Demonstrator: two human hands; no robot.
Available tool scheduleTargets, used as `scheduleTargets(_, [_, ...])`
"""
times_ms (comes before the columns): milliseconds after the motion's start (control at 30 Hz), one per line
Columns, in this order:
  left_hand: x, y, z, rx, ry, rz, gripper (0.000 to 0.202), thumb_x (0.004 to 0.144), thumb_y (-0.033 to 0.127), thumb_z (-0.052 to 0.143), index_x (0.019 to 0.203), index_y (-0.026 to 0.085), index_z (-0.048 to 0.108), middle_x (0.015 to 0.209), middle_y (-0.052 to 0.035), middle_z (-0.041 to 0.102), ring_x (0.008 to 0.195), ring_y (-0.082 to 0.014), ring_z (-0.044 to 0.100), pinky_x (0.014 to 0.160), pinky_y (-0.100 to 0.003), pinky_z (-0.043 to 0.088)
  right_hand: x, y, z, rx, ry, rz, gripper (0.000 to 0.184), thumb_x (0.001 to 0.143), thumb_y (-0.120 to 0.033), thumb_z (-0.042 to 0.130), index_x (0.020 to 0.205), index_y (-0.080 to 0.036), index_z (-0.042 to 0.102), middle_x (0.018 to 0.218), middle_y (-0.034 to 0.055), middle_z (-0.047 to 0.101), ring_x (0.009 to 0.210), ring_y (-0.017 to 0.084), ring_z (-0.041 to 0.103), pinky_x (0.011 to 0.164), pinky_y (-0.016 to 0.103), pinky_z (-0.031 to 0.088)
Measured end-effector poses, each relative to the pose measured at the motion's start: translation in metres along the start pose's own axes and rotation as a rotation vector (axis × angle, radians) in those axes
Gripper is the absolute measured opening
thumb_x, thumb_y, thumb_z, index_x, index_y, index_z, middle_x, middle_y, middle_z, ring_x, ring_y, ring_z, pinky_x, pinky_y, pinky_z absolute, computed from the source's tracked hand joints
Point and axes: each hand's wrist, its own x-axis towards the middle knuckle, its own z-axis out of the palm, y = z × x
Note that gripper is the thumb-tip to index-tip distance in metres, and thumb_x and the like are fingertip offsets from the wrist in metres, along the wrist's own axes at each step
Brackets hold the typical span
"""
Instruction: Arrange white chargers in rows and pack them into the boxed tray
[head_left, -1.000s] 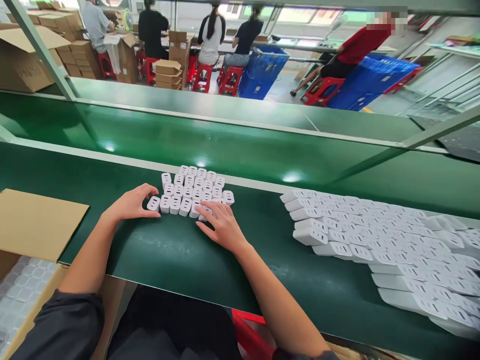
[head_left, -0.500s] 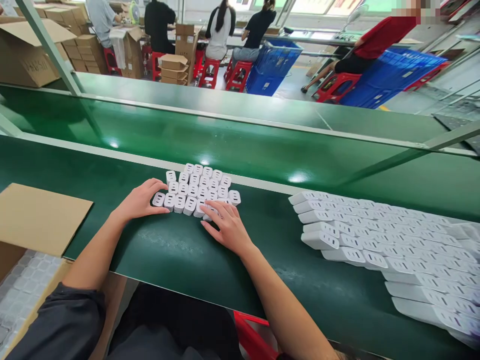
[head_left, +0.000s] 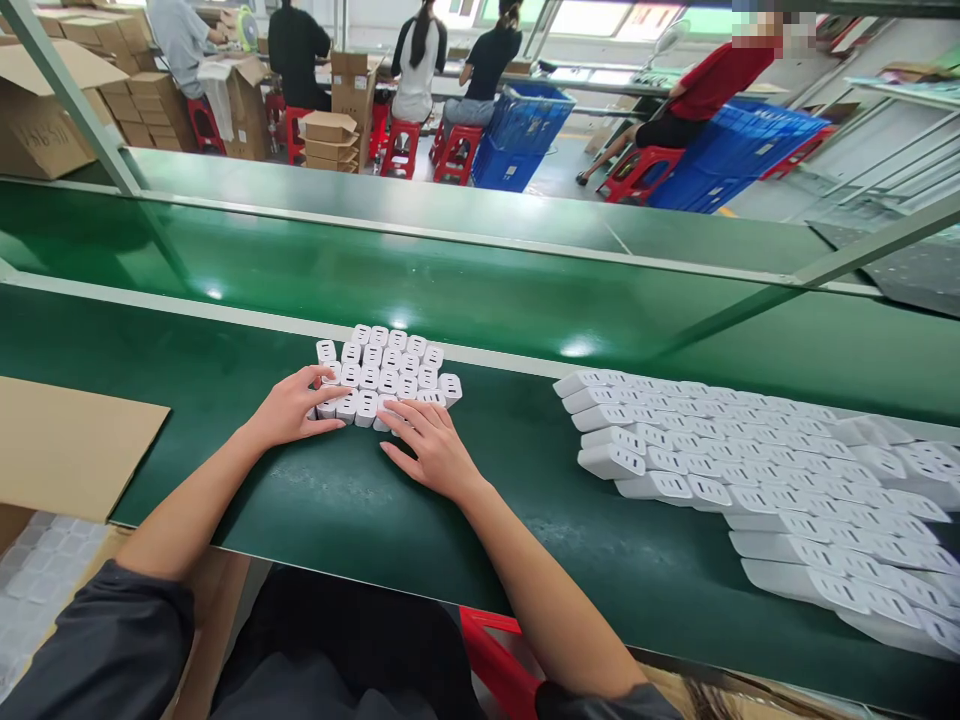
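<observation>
Several white charger blocks (head_left: 388, 381) stand upright in tight rows on the green bench, slotted faces up. My left hand (head_left: 292, 408) is at the left front of this group. Its fingers are apart, reaching over the front-row blocks, with the thumb low in front. My right hand (head_left: 435, 452) lies over the right part of the front row, fingers stretched out and thumb apart, covering some blocks. Neither hand lifts a block. One charger block (head_left: 325, 351) stands slightly off at the group's back left corner.
To the right, a large batch of white chargers (head_left: 675, 440) stands in rows. A cardboard flap (head_left: 75, 440) lies at left above a box of clear plastic pieces (head_left: 45, 560). A metal rail (head_left: 247, 322) runs behind the group. Co-workers sit beyond, near blue crates (head_left: 525, 130).
My left hand has moved in over the front-left blocks, its fingers now on top of them. My right hand stays on the front row. The whole view has shifted slightly.
</observation>
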Motion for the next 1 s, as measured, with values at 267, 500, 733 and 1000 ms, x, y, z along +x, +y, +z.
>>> scheduleTargets(267, [0.000,-0.001,0.000,0.026,0.063,-0.003,0.050,0.086,0.056,0.062,0.129,0.030,0.062,0.124,-0.0101,0.059,0.096,-0.0216,0.059,0.088,-0.036,0.050,0.001,0.009,-0.006,0.014,0.055,0.068,0.047,0.098,-0.037,0.053,0.142,-0.021,0.048,0.134,0.0098,0.063,0.124,0.028,0.055,0.104,0.044,0.040])
scheduleTargets(500, [0.005,-0.001,0.004,0.043,0.116,-0.091,0.058,0.084,0.062,0.062,0.130,0.026,0.062,0.122,-0.0124,0.059,0.097,-0.0230,0.058,0.090,-0.038,0.050,0.000,0.010,-0.002,0.037,0.027,0.070,0.050,0.097,-0.037,0.054,0.144,-0.022,0.045,0.137,0.0101,0.060,0.127,0.028,0.053,0.107,0.046,0.038])
scheduleTargets(733, [0.005,0.002,0.011,0.143,0.189,0.023,0.051,0.086,0.057,0.062,0.129,0.030,0.063,0.130,-0.0128,0.057,0.114,-0.0287,0.055,0.101,-0.043,0.041,-0.001,0.017,-0.008,0.038,0.057,0.147,0.052,0.093,-0.044,0.059,0.139,-0.021,0.050,0.135,0.0105,0.061,0.127,0.030,0.052,0.106,0.046,0.038])
scheduleTargets(1000, [0.007,0.011,0.009,0.153,0.136,0.043,0.041,0.089,0.053,0.061,0.125,0.034,0.066,0.130,-0.0108,0.060,0.115,-0.0285,0.057,0.098,-0.042,0.042,-0.001,0.024,-0.016,0.034,0.075,0.183,0.044,0.093,-0.049,0.059,0.127,-0.021,0.058,0.123,0.0105,0.066,0.113,0.028,0.059,0.099,0.043,0.041])
